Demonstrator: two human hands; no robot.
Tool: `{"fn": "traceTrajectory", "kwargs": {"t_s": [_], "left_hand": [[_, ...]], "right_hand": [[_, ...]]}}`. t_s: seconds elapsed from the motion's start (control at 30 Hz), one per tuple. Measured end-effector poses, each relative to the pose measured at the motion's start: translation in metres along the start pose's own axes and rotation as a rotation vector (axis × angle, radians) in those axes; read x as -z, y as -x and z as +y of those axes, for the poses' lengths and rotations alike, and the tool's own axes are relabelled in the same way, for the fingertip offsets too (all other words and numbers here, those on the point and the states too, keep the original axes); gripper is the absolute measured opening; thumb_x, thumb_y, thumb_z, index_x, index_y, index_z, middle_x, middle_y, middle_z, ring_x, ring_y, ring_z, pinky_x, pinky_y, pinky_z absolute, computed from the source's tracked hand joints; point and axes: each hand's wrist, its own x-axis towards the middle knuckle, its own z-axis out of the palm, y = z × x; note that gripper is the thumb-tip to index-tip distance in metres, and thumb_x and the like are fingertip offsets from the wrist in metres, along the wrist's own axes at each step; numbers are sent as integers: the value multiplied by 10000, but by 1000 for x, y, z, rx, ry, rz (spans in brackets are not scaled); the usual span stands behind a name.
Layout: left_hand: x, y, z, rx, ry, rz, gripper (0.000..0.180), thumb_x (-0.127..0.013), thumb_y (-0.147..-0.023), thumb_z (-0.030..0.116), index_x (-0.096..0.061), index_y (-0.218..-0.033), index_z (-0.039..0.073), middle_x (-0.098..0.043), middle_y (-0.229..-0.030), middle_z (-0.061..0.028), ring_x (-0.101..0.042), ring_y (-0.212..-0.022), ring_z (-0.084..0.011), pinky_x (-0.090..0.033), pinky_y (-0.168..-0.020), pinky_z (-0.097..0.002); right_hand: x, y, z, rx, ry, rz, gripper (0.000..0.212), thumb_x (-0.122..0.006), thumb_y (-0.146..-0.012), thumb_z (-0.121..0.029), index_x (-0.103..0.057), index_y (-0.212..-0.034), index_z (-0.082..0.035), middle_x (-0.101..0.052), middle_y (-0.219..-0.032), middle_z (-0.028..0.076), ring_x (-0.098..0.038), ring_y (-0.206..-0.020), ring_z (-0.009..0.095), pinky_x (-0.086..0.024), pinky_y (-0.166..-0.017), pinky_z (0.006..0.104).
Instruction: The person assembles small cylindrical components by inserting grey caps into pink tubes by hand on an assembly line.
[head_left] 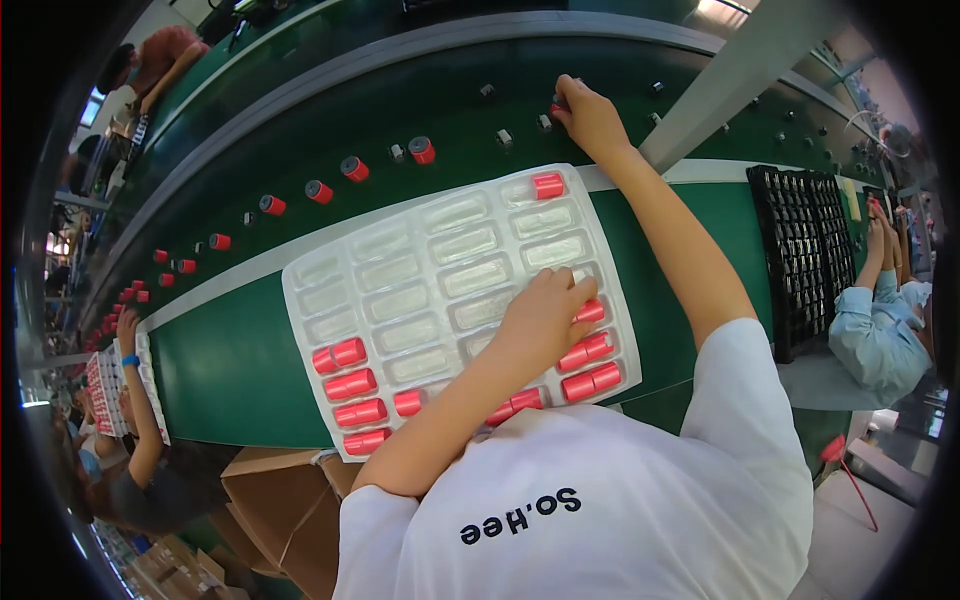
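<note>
Green bench point(230, 370) surface stretches in front of us, with brown cardboard boxes point(285, 500) below its near edge and a long dark green conveyor point(300, 130) curving beyond it.

Nearest to us, we see a white moulded tray point(440, 290) lying flat on the bench, its rows of oblong pockets mostly bare. Red cylinders in the tray point(350, 385) fill the pockets along its near-left corner, and more sit in its near-right pockets. Our left hand point(545, 315) rests on the right part of the tray, fingers curled down onto a red cylinder there; whether it pinches the piece or only presses on it, we cannot tell. One lone red cylinder point(548, 185) lies in the tray's far-right corner pocket.

Farther out, our right hand point(590, 115) reaches across the tray onto the conveyor, fingers closed around a small red piece point(558, 108) that is mostly hidden by the fingertips. A line of red cylinders on the conveyor point(320, 190) runs off to the left, set apart from one another, with small grey fixtures point(505, 138) between some of them.

To the right, a black gridded tray point(800, 250) lies on the bench, and a person in a light blue sleeve point(870, 330) works beside it. On the far left, another person's arm point(135, 400) lies by a second tray of red cylinders point(105, 390).
</note>
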Motion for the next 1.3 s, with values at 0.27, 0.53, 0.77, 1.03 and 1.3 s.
{"fn": "traceTrajectory", "kwargs": {"t_s": [0.27,0.53,0.77,1.03,1.3], "left_hand": [[-1,5,-3,-116,-113,-37,378,-718,-719,97,-555,-1047,1,-549,-1023,-142,-507,-999,-313,-479,-833,-385],[33,9,-18,147,462,111,293,-636,-811,49,-473,-1054,29,-556,-1054,-165,-538,-978,-322,-457,-845,-360],[46,14,-36,165,1354,172,279,-508,-974,183,-439,-1223,80,-569,-1105,-77,-545,-1025,-166,-434,-888,-303],[48,18,-29,126,1921,161,329,-450,-995,249,-433,-1253,45,-554,-1052,-96,-527,-931,-166,-438,-861,-296],[58,25,-16,131,2134,45,375,-379,-1013,300,-448,-1218,-6,-488,-910,-63,-450,-788,-142,-399,-714,-262]], "right_hand": [[-3,-4,-61,29,186,-176,226,-693,-804,-118,-604,-1010,-89,-618,-1003,138,-641,-919,315,-529,-753,409],[11,3,-56,0,-122,-372,185,-617,-850,-82,-580,-1031,-65,-601,-1023,114,-629,-876,247,-518,-761,316],[82,47,-91,-344,-1343,-434,144,-593,-887,-96,-569,-1023,-55,-583,-1053,69,-615,-876,164,-512,-825,269],[93,76,-130,-153,-1609,-337,209,-638,-867,-141,-519,-1032,-94,-572,-1074,79,-615,-1015,202,-487,-891,320],[78,82,-146,29,-1716,-244,227,-678,-879,-194,-540,-1020,-81,-570,-1103,124,-601,-1067,262,-481,-924,373]]}}
